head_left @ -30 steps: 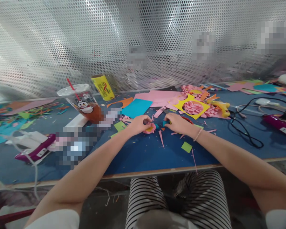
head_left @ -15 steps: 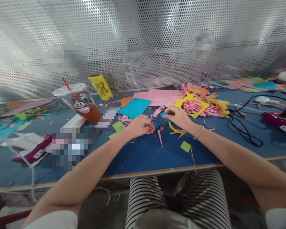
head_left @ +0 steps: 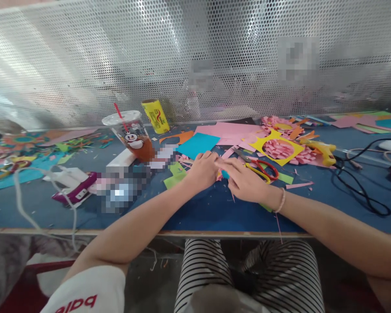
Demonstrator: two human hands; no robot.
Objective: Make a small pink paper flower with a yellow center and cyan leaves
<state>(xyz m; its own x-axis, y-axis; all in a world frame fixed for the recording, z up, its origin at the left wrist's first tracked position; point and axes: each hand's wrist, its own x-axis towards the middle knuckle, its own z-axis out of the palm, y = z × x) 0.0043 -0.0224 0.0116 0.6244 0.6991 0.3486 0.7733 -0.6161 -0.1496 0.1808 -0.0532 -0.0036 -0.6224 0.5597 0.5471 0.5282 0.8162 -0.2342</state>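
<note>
My left hand (head_left: pixel 203 172) is closed over a small paper piece, of which only bits of pink and yellow show between the hands. My right hand (head_left: pixel 246 180) meets it at the fingertips, its fingers bent around a small blue paper piece (head_left: pixel 225 174). Scissors with red and yellow handles (head_left: pixel 270 170) lie just behind my right hand. A blue paper sheet (head_left: pixel 198 145) rests behind my left hand, with green paper scraps (head_left: pixel 175 176) beside that wrist.
A drink cup (head_left: pixel 133 137) and a yellow can (head_left: pixel 156 116) stand at the back left. Pink paper flowers (head_left: pixel 276 148), a yellow glue gun (head_left: pixel 322 152) and black cable (head_left: pixel 348 191) lie right. A purple power strip (head_left: pixel 76 191) is at the left, before a perforated metal screen (head_left: pixel 169 56).
My hands have come together, the right one moving left onto the left one. The red and yellow scissor handles now show more fully, and the view has shifted left.
</note>
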